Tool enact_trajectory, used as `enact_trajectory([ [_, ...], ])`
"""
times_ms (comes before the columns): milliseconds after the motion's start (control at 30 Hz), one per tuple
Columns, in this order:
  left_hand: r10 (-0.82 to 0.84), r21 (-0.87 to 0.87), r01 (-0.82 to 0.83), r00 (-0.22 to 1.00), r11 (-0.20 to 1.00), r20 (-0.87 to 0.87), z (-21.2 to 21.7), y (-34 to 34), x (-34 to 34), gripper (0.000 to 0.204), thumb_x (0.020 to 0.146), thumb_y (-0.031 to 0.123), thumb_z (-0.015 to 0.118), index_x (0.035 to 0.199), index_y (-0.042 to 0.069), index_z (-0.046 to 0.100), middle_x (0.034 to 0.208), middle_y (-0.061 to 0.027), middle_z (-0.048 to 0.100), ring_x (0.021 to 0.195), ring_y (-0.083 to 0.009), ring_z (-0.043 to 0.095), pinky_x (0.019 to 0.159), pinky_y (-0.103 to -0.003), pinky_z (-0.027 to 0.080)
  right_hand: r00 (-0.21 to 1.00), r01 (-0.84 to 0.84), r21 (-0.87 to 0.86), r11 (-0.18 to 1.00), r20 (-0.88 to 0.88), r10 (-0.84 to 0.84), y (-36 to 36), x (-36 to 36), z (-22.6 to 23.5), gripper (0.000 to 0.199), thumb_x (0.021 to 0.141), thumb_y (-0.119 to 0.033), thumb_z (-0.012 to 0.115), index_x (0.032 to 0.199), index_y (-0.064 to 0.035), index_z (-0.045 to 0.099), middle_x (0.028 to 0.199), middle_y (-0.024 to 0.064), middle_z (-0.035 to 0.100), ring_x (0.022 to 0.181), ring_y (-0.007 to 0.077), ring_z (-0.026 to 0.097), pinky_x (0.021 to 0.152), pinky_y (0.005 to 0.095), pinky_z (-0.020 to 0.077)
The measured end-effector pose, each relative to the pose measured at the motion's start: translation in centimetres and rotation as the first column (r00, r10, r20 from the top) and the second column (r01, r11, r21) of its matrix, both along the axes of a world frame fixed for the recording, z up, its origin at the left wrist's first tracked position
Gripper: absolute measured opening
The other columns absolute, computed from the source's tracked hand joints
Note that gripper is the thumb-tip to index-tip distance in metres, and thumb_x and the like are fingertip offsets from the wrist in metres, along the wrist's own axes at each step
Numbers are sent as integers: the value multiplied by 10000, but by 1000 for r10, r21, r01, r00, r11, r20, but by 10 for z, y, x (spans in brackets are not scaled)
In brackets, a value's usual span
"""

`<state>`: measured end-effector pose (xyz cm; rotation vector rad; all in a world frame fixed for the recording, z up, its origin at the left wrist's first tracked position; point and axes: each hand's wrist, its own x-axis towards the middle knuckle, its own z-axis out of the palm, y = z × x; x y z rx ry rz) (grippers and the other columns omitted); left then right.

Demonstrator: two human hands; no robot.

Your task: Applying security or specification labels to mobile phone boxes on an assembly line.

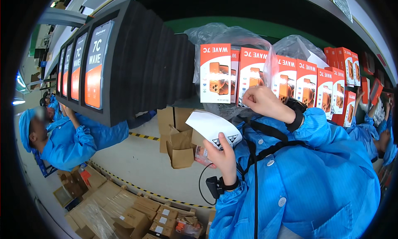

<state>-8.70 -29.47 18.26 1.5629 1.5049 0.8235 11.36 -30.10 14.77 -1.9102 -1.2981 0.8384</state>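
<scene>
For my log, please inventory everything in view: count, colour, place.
White sheet: one, white, centre
Phone boxes: over ten, red and white, centre to right
Foam stack: one, black, upper left
Slotted boxes: four visible, orange and white, foam stack
Plastic bags: at least two, clear, around phone boxes
Cartons: many, brown, floor
Floor tape: two strips, yellow-black, floor
Co-workers: several, blue coats, left and right
Coat: one, blue, worn
Left hand: one, bare, holding white sheet
Right hand: one, bare, before phone boxes

Printed model name: upside down on red-and-white boxes (215, 73), upright on slotted boxes (98, 65) in black foam (143, 61).
</scene>
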Motion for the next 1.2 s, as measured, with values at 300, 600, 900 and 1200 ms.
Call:
enact_trajectory([
  [300, -22, 40, 21, 1000, 999, 15, -2, 2, -2, 234, 908, 148, 571, 1000, -46, 479, 868, -139, 601, 737, -174, 584, 645, -288, 470, 984, 20, 112, 994, 175, -39, -3, -3, -8, 159, 697, -117, 680, 720, 1, 576, 714, 159, 623, 608, 308, 612, 587, 375, 491],
  [600, -88, -107, 163, 861, 981, 502, 7, 0, -8, 205, 826, 4, 663, 984, -37, 540, 906, -74, 592, 760, -84, 567, 646, -201, 468, 453, 165, -16, 986, -887, -90, -13, -24, 41, 288, 795, 38, 667, 785, -93, 411, 793, -11, 530, 758, 52, 526, 689, 199, 441],
  [900, -140, -139, 238, 855, 961, 500, 10, 17, -9, 127, 880, 2, 576, 994, -54, 582, 926, -66, 607, 805, -87, 572, 717, -217, 463, 895, 141, 234, 962, -446, -23, -9, -50, 62, 129, 782, -57, 670, 865, -25, 578, 808, 44, 552, 736, 144, 544, 695, 277, 448],
  [1200, -185, -78, 246, 871, 966, 455, 9, 43, -24, 104, 847, 23, 640, 938, -24, 622, 901, -33, 594, 694, -45, 503, 562, -156, 388, 915, -15, 307, 952, -379, 137, 9, -71, 59, 144, 769, -60, 685, 890, -22, 617, 866, 80, 624, 799, 205, 619, 709, 296, 490],
])
